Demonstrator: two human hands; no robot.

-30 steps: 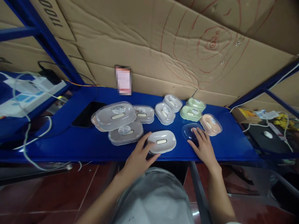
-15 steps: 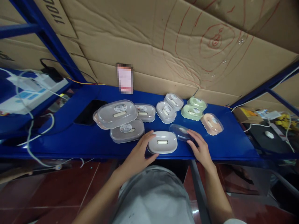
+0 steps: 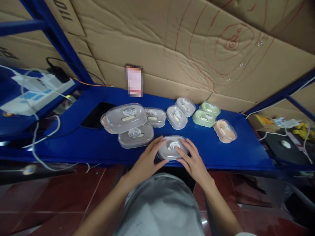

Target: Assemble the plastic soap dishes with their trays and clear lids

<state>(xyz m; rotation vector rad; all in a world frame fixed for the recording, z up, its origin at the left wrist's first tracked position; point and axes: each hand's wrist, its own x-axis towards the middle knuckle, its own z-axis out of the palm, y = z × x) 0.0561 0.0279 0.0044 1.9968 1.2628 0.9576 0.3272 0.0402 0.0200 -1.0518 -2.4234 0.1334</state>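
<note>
A grey oval box (image 3: 169, 154) lies at the front edge of the blue table, its clear lid with a round sticker on top. My left hand (image 3: 149, 159) grips the box's left end between thumb and fingers. Over the right end, my right hand (image 3: 193, 160) has its fingers on the clear lid and its thumb at the near side. To the left are several grey boxes, one (image 3: 126, 118) resting on others, with a pink one partly beneath. Behind stand two grey boxes (image 3: 177, 117), two green boxes (image 3: 204, 118) and a pink box (image 3: 225, 131).
A dark phone (image 3: 97, 114) lies on the blue table (image 3: 73, 144) at left. Another phone (image 3: 134, 81), its screen blurred, leans on the cardboard wall (image 3: 157, 49). White cables and a power strip (image 3: 36, 96) are at far left; a white mouse (image 3: 285, 144) is at far right.
My right hand has moved left with the clear lid, which now covers the grey box. My left hand remains at the box's left end. The view has shifted slightly.
</note>
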